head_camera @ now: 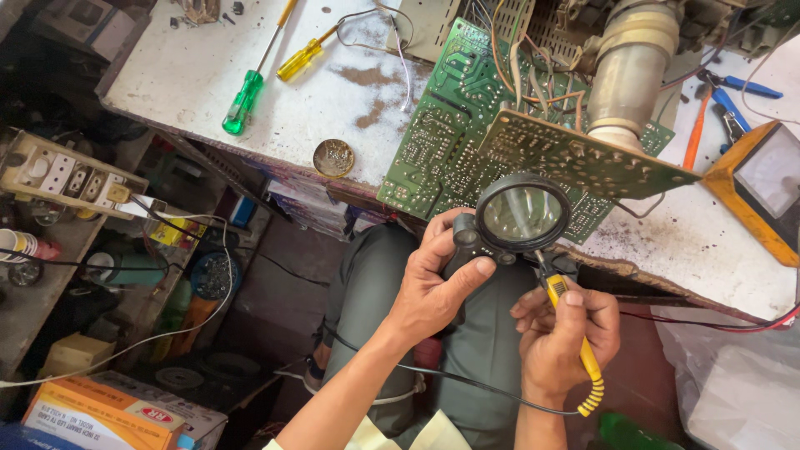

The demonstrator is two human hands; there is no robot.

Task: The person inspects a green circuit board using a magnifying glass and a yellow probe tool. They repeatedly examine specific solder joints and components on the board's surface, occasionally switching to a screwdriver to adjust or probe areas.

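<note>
Two bare hands were seen raised over a seated person's lap at the edge of a worn white bench [250,50]. A round black magnifying glass [522,215] was gripped by the left hand [429,283], the thumb pressed against its dark rim and the fingers curled behind its handle. A yellow-handled soldering iron [575,329] was pinched in the closed fingers of the right hand [562,337], its tip pointed up toward the underside of the lens, its coiled yellow collar and black cord trailed below the wrist. The magnifier was held just in front of a green circuit board [442,142] that overhung the bench edge, with a second perforated board [575,154] and a tangle of wires lying above it. A green-handled screwdriver [243,100] and a yellow-handled screwdriver [302,58] were laid well apart from the hands on the bench top, near a small round tin [333,157]. An orange-cased meter [762,187] was seen at the right edge.
</note>
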